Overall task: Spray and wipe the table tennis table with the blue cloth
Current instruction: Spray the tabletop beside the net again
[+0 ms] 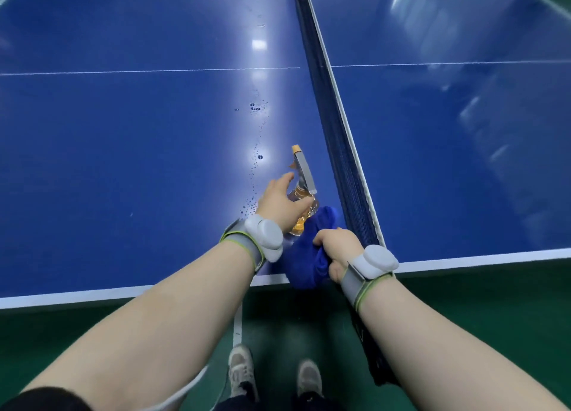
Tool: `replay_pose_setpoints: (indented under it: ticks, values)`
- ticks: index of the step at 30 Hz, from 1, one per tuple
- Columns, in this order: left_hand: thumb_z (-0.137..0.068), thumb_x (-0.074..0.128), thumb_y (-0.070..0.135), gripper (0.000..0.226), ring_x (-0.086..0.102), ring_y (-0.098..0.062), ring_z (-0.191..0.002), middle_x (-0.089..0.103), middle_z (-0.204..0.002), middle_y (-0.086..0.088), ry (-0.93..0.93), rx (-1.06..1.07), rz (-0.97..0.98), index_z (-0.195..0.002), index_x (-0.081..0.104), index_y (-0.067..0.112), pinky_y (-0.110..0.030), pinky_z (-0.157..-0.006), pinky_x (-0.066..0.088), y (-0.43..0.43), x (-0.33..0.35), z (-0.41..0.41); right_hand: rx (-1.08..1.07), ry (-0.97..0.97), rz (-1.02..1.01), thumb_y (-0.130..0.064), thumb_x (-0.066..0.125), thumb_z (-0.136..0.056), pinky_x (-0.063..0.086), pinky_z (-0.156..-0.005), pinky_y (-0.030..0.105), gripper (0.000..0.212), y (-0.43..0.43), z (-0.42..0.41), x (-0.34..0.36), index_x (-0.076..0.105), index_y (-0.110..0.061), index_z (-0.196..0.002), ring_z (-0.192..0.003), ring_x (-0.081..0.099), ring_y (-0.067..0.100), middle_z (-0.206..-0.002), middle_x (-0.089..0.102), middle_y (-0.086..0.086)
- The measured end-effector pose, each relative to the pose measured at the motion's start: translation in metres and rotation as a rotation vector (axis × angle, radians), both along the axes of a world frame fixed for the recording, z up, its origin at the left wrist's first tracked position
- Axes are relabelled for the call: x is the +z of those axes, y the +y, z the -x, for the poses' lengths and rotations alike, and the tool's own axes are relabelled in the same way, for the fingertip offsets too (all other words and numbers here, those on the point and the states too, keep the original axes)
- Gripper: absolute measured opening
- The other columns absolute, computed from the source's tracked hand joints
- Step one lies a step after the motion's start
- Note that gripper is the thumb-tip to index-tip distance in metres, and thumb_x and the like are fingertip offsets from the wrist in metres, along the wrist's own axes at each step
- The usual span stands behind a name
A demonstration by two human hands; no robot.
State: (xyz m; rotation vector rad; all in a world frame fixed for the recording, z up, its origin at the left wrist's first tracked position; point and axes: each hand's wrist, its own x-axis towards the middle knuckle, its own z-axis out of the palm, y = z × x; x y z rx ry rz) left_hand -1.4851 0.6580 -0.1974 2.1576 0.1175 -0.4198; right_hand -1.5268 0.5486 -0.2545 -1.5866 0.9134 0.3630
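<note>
A blue table tennis table (139,151) fills the view, with a dark net (330,111) running across it. My left hand (282,202) holds a clear spray bottle (301,182) with a grey and orange nozzle, standing on the table just left of the net. Its thumb curls round the bottle body while its index finger points forward. My right hand (338,251) grips a bunched blue cloth (312,256) at the table's near edge, right beside the bottle. A trail of water droplets (256,151) lies on the left half, ahead of the bottle.
The table's white near edge (92,296) runs in front of me over a green floor (463,305). My shoes (242,367) stand by a white floor line. The net's dark end hangs down past the table edge by my right forearm.
</note>
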Motion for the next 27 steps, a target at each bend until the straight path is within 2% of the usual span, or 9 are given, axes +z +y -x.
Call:
replay_pose_setpoints:
  ticks: [2,5,8,13,15,17,19,22,27]
  values:
    - [-0.080,0.066,0.036,0.057,0.044,-0.025,-0.128,0.046,-0.139,-0.002,0.005,-0.024,0.001,-0.134,0.049,0.029,-0.040,-0.106,0.038,-0.002,-0.002,-0.013,-0.037,0.011,-0.056,-0.004,0.065,-0.070,0.052,-0.091,0.045,0.016,0.004,-0.005,-0.002,0.050,-0.011,-0.073,-0.099,0.062,0.036,-0.089,0.058,0.015]
    - [-0.071,0.063,0.035,0.039,0.057,-0.030,-0.108,0.063,-0.116,-0.003,0.020,-0.034,0.037,-0.107,0.064,0.021,-0.043,-0.093,0.048,-0.002,-0.005,-0.025,-0.146,-0.026,-0.136,-0.009,0.062,-0.047,0.052,-0.091,0.057,0.030,0.013,-0.011,-0.003,0.056,-0.008,-0.076,-0.099,0.064,0.040,-0.090,0.063,0.018]
    - [-0.084,0.060,0.023,0.023,0.061,-0.030,-0.101,0.066,-0.110,-0.006,0.028,-0.010,0.086,-0.105,0.065,0.014,-0.042,-0.089,0.050,0.003,-0.007,-0.032,-0.172,-0.017,-0.182,-0.011,0.060,-0.041,0.052,-0.091,0.057,0.034,0.019,-0.019,-0.006,0.059,-0.007,-0.075,-0.099,0.065,0.039,-0.088,0.065,0.018]
    - [-0.086,0.059,0.018,0.013,0.063,-0.030,-0.098,0.067,-0.099,-0.003,-0.002,0.029,0.149,-0.083,0.057,0.031,-0.046,-0.089,0.051,0.020,-0.008,-0.047,-0.174,0.071,-0.252,-0.011,0.060,-0.040,0.055,-0.084,0.059,0.053,0.021,-0.029,-0.012,0.068,0.001,-0.091,-0.092,0.068,0.038,-0.101,0.070,0.024]
    - [-0.086,0.061,0.020,0.005,0.062,-0.030,-0.093,0.068,-0.099,-0.007,-0.026,0.035,0.149,-0.091,0.062,0.022,-0.046,-0.088,0.051,0.029,-0.007,-0.054,-0.163,0.101,-0.139,-0.008,0.063,-0.054,0.057,-0.081,0.045,0.039,0.021,-0.031,-0.005,0.066,0.002,-0.091,-0.088,0.066,0.032,-0.105,0.069,0.023]
    - [-0.086,0.063,0.021,0.017,0.057,-0.027,-0.082,0.068,-0.096,-0.009,-0.047,0.031,0.157,-0.099,0.064,0.011,-0.043,-0.085,0.049,0.038,-0.006,-0.062,-0.094,0.125,0.043,-0.002,0.055,-0.085,0.051,-0.078,0.030,0.030,0.020,-0.032,0.004,0.061,0.006,-0.113,-0.097,0.061,0.028,-0.120,0.062,0.024]
    - [-0.086,0.063,0.020,0.019,0.052,-0.025,-0.075,0.066,-0.091,-0.010,-0.058,0.023,0.156,-0.101,0.064,0.008,-0.042,-0.077,0.049,0.047,-0.003,-0.067,-0.011,0.115,0.283,-0.003,0.046,-0.094,0.042,-0.098,0.033,0.039,0.019,-0.035,0.012,0.048,0.003,-0.133,-0.123,0.052,0.033,-0.137,0.052,0.020]
    - [-0.086,0.062,0.016,0.019,0.061,-0.032,-0.087,0.068,-0.097,-0.013,-0.043,0.003,0.157,-0.102,0.065,0.006,-0.045,-0.084,0.051,0.058,0.001,-0.072,0.117,-0.059,0.436,-0.013,0.061,-0.081,0.038,-0.104,0.038,0.075,0.032,-0.044,0.010,0.028,-0.007,-0.147,-0.125,0.049,0.030,-0.146,0.043,0.016]
    - [-0.086,0.060,0.014,0.016,0.065,-0.032,-0.092,0.067,-0.091,-0.012,-0.041,-0.067,0.169,-0.099,0.063,0.005,-0.045,-0.085,0.053,0.072,0.007,-0.077,0.404,-0.418,0.143,-0.020,0.079,-0.067,0.036,-0.105,0.026,0.101,0.069,-0.073,0.027,0.025,-0.023,-0.153,-0.135,0.044,0.016,-0.150,0.042,-0.003]
